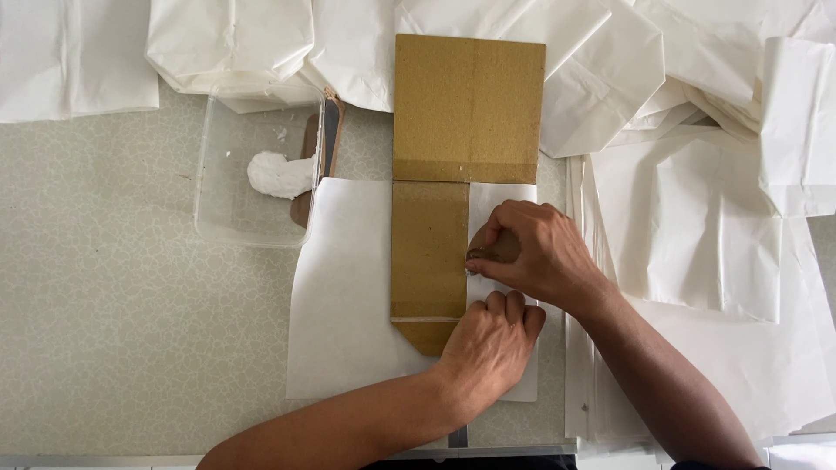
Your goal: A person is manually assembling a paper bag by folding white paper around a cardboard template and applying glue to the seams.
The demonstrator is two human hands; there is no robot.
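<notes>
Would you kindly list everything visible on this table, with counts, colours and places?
cardboard template: one, brown, centre, on the sheet
paper sheet: one, white, under the template
plastic tub: one, clear, left, holding white paste
folded paper bags: several, white, along the top
loose paper stack: many sheets, white, right
table: one, pale patterned
left hand: fist pressing the sheet
right hand: gripping a small brown piece

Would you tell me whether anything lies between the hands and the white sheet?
Nothing visible does. The left hand presses directly on the sheet beside the cardboard template; the right hand rests on it, pinching a small brown piece.
</notes>
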